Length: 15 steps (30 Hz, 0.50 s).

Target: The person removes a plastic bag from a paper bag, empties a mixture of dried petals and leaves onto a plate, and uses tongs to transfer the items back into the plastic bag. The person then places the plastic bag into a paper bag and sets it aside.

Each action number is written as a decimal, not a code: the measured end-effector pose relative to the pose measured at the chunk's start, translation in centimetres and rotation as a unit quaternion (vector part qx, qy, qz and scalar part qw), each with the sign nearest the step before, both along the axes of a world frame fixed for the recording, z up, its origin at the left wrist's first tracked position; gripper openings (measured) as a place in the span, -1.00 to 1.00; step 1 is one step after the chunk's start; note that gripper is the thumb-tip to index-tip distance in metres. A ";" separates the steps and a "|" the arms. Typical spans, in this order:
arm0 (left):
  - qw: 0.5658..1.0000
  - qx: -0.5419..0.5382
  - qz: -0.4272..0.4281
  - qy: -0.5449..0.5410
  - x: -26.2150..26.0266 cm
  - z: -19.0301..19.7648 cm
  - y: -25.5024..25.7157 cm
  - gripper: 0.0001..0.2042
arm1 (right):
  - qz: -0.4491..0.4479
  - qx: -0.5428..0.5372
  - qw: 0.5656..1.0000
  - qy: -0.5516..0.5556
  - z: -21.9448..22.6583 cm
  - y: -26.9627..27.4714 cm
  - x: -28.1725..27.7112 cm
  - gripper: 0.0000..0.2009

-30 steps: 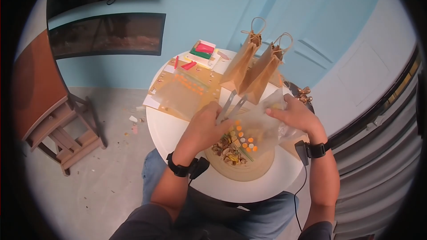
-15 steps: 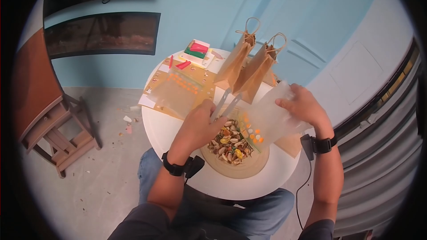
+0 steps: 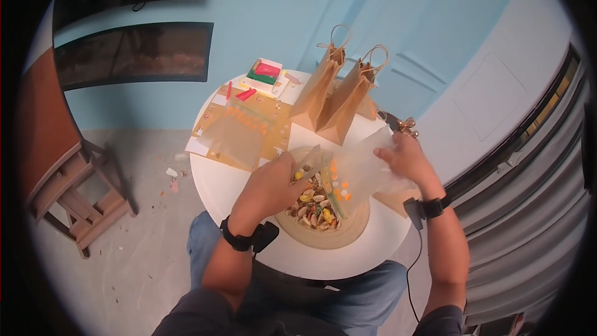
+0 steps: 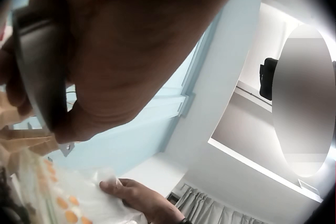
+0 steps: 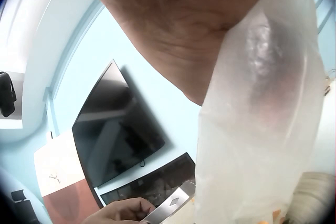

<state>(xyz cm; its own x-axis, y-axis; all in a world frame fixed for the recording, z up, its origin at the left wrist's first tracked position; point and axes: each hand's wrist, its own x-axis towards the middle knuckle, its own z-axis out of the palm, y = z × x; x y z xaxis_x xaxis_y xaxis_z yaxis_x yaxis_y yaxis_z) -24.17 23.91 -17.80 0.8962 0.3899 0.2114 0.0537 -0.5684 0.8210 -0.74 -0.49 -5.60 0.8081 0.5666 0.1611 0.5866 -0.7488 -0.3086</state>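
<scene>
My left hand (image 3: 267, 190) grips metal tongs (image 5: 170, 204) over the plate (image 3: 339, 241); right pinches the dotted bag (image 3: 360, 165) at its right. Dried mix (image 3: 316, 210) on plate. Likely readying to fill; next needs the bag mouth held open.

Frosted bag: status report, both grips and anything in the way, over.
Left grip closed on metal tongs. Right grip holding frosted bag, lower end beside the dried mix. Paper bags standing behind, nothing plainly in the way.

Brown paper bags (image 3: 345, 102), translucent bag (image 3: 367, 155) with orange and white dots, blue wall (image 3: 267, 18)
</scene>
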 end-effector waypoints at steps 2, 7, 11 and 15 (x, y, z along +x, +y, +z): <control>1.000 0.021 -0.007 0.011 0.1 -0.4 -0.2 -0.60 | 0.012 0.031 0.999 0.023 -0.9 -0.5 0.4 -0.51; 1.000 0.024 -0.018 -0.004 0.5 -0.8 -0.7 -0.59 | -0.053 0.160 0.967 0.191 0.4 -1.7 -0.2 -0.48; 1.000 -0.014 -0.012 0.005 0.6 -0.1 -0.7 -0.61 | 0.003 0.183 0.967 0.177 -1.0 -4.0 1.9 -0.52; 0.999 -0.039 0.006 -0.017 0.3 0.6 -0.9 -0.62 | -0.016 0.140 0.969 0.202 -0.5 -4.8 1.2 -0.62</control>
<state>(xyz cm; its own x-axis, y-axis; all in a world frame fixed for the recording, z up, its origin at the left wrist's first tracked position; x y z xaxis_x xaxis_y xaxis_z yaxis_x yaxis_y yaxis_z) -23.87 23.04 -17.19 0.8845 0.4167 0.2099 0.0317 -0.5025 0.8640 0.46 -5.28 -6.13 0.8535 0.5203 -0.0288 0.3530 -0.6179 -0.7026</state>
